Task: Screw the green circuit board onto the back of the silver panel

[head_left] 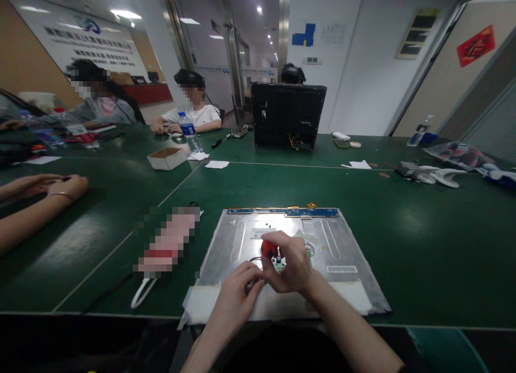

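My right hand [291,265] has its fingers curled tight around a red-handled screwdriver [269,249], handle up, shaft pointing down into the small green circuit board [279,263] directly beneath. My left hand [236,298], just nearer me, pinches at the board's near-left edge. Both sit mid-way across the metal panel [346,244], which runs left-right.

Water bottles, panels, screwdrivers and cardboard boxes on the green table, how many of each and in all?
Water bottles: 2, one by the box, one far right
Panels: 2, flat metal one, upright black one
Screwdrivers: 1, red handle in the right hand
Cardboard boxes: 1
Total: 6
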The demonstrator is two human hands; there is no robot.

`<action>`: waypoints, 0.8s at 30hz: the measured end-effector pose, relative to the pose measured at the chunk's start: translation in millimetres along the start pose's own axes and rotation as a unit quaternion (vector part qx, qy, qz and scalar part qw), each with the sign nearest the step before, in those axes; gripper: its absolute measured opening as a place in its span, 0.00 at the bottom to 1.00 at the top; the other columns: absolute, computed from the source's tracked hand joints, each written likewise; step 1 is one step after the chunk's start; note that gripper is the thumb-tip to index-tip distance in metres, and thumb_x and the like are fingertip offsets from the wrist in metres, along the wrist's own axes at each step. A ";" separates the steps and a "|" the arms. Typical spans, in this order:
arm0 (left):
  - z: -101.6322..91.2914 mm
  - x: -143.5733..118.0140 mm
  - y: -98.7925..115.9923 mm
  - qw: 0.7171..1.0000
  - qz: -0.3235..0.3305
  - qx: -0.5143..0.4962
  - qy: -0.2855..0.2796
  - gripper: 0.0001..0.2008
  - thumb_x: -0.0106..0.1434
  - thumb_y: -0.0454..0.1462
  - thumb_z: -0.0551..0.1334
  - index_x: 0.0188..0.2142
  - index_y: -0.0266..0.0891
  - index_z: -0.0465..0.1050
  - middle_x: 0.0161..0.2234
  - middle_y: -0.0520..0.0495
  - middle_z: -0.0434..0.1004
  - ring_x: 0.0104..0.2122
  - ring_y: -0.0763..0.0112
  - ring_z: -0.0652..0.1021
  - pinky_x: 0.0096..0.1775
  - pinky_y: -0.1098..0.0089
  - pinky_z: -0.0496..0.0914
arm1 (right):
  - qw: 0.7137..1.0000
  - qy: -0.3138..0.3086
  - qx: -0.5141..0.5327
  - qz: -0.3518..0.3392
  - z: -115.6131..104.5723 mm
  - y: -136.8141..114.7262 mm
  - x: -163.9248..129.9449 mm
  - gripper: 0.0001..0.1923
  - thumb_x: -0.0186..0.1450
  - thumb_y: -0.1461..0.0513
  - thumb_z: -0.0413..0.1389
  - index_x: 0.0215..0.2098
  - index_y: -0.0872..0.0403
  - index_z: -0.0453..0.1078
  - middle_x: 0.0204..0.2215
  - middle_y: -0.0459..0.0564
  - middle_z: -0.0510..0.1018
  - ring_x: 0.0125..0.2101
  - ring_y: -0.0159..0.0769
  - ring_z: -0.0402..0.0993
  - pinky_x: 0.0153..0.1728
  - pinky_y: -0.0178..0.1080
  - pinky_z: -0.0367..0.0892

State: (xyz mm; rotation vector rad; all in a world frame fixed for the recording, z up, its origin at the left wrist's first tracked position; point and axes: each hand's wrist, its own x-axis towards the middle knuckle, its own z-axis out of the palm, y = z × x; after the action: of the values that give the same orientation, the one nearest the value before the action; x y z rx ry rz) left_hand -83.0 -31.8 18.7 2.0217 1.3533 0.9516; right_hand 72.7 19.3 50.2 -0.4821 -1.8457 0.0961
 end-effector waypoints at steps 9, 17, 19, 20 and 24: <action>2.7 -2.2 -2.7 1.000 -0.019 0.002 -0.003 0.09 0.61 0.36 0.56 0.30 0.39 0.75 0.33 0.45 0.77 0.34 0.61 0.77 0.37 0.66 0.72 | 0.999 0.025 -0.026 0.023 -0.7 -0.6 -1.1 0.15 0.63 0.61 0.57 0.49 0.51 0.66 0.37 0.50 0.71 0.26 0.28 0.71 0.25 0.32 0.70; 0.3 -0.1 0.0 1.000 -0.015 -0.003 -0.011 0.10 0.62 0.36 0.55 0.30 0.40 0.75 0.32 0.45 0.76 0.34 0.62 0.77 0.37 0.66 0.72 | 1.000 0.000 0.002 0.014 -7.1 -7.2 7.1 0.23 0.62 0.66 0.50 0.56 0.54 0.62 0.39 0.55 0.75 0.34 0.35 0.76 0.29 0.34 0.74; 0.6 -0.6 -1.2 1.000 -0.008 -0.002 -0.003 0.10 0.62 0.36 0.55 0.30 0.40 0.74 0.31 0.45 0.76 0.33 0.62 0.77 0.36 0.66 0.72 | 1.000 0.002 0.000 0.007 -7.9 -7.3 8.3 0.22 0.63 0.64 0.52 0.56 0.55 0.61 0.38 0.54 0.76 0.36 0.36 0.76 0.29 0.35 0.75; 1.1 -1.0 -2.3 1.000 -0.006 0.000 0.001 0.09 0.62 0.36 0.56 0.29 0.40 0.74 0.31 0.45 0.76 0.32 0.62 0.77 0.36 0.67 0.71 | 1.000 0.006 -0.002 0.003 -7.7 -6.8 8.1 0.21 0.63 0.63 0.53 0.55 0.54 0.62 0.37 0.54 0.76 0.35 0.36 0.76 0.29 0.35 0.74; 3.2 -2.1 -5.6 1.000 -0.011 0.007 0.002 0.09 0.62 0.36 0.56 0.30 0.39 0.74 0.32 0.45 0.77 0.34 0.62 0.77 0.37 0.66 0.72 | 0.999 0.024 -0.022 0.009 -3.4 -3.5 3.7 0.16 0.63 0.61 0.57 0.50 0.53 0.67 0.37 0.52 0.74 0.30 0.31 0.74 0.28 0.33 0.73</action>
State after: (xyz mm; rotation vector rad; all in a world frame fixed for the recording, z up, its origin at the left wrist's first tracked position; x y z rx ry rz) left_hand -84.2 -31.8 12.0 2.0124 1.3847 0.9404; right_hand 74.0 16.9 55.7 -0.5274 -1.8005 0.0545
